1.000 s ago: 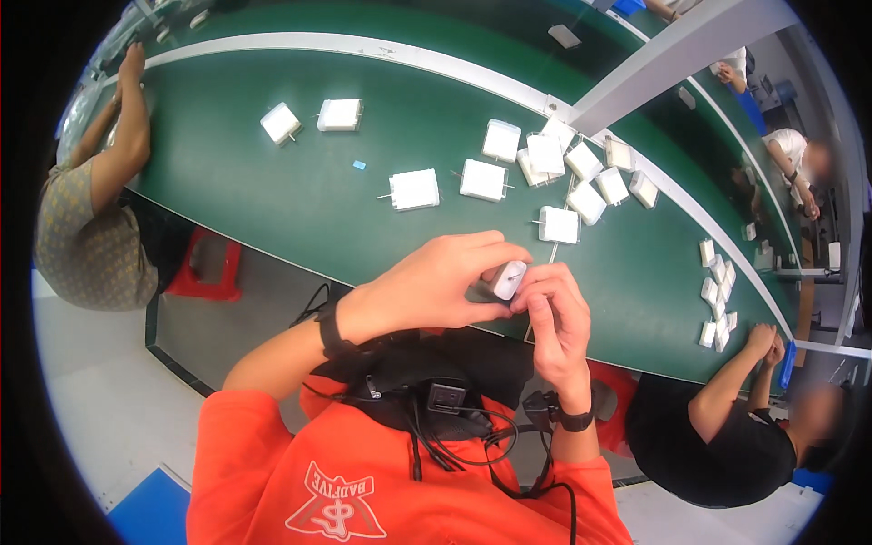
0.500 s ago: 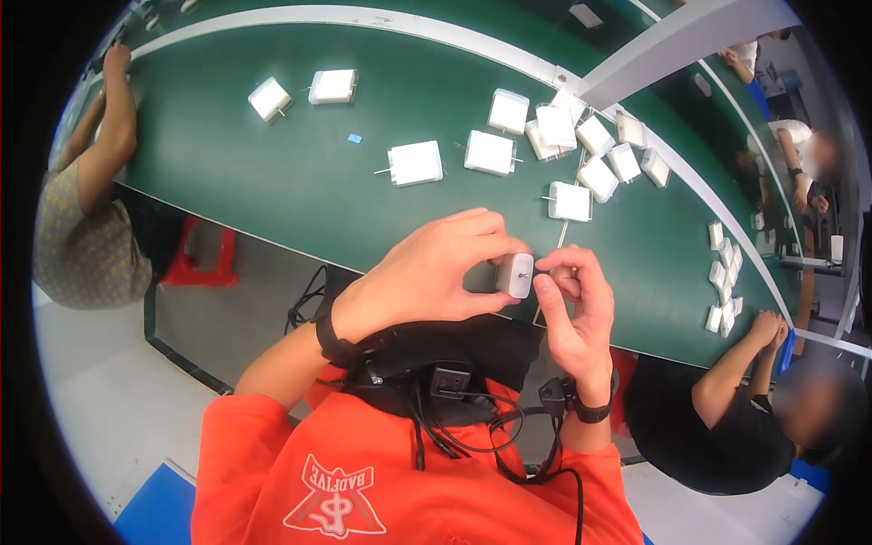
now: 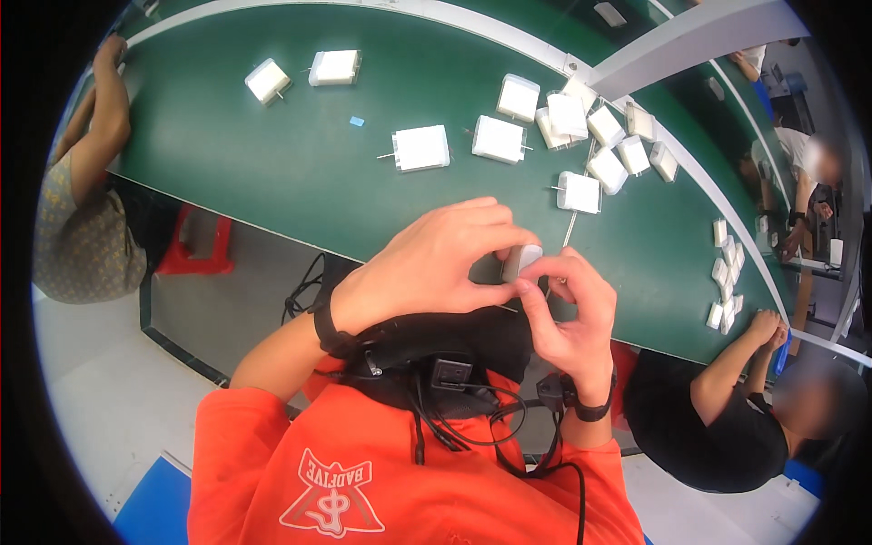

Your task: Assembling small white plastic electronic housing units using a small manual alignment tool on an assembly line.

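Note:
My left hand [image 3: 445, 259] pinches a small white rectangular block [image 3: 520, 261] by its sides, above the near edge of the green table [image 3: 272, 173]. The thumb and forefinger of my right hand [image 3: 579, 309] close on the block's right end. That end's metal pin is now hidden behind the fingertips. Ahead lie more blocks of this kind, some with thin metal pins sticking out: one white block [image 3: 421, 148] straight ahead, another white block [image 3: 579, 193] just beyond my right hand, and several in a pile [image 3: 568, 116] farther right.
A small blue piece [image 3: 357, 121] lies on the table. A grey metal post [image 3: 690, 45] rises at the far right. More blocks [image 3: 727, 272] lie near a co-worker's hands [image 3: 770, 329] on the right. Another person's arm [image 3: 111, 109] rests at the left edge. A red stool [image 3: 197, 241] stands below.
My right hand has moved left, and its thumb and forefinger have closed on the block's pin end. The block has turned slightly in my left hand.

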A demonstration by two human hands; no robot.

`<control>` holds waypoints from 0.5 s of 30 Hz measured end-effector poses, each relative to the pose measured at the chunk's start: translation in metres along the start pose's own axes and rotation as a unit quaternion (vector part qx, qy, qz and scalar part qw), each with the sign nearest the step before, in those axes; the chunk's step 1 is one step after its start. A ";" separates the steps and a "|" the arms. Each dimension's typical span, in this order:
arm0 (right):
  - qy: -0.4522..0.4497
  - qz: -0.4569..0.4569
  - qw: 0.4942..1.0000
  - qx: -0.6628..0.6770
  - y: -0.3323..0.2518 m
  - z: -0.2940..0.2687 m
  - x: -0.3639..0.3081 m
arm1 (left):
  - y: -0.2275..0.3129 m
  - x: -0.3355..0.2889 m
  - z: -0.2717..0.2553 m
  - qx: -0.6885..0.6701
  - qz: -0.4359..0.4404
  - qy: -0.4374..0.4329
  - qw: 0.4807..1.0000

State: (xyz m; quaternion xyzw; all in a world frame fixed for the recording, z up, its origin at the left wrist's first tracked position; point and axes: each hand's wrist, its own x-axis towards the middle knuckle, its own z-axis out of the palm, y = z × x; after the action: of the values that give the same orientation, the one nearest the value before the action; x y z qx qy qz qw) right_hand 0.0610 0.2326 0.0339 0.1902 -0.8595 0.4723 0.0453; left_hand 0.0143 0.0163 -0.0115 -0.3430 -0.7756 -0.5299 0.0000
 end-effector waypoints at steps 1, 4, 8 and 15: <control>0.011 -0.035 0.999 -0.026 0.003 0.001 -0.001 | 0.000 -0.001 0.000 -0.001 -0.001 0.000 1.000; 0.047 -0.059 0.995 -0.062 0.008 0.000 -0.008 | 0.000 0.000 0.000 0.000 0.000 0.000 1.000; 0.070 -0.045 0.995 -0.060 0.012 -0.006 -0.012 | 0.000 0.001 0.000 -0.006 -0.005 -0.002 1.000; 0.070 -0.035 0.996 -0.036 0.016 -0.005 -0.011 | -0.001 0.000 0.002 -0.009 -0.006 0.005 1.000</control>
State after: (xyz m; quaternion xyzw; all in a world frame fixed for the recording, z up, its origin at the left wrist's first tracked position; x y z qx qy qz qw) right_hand 0.0653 0.2472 0.0210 0.1848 -0.8637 0.4510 0.1284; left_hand 0.0145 0.0178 -0.0129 -0.3356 -0.7728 -0.5387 -0.0020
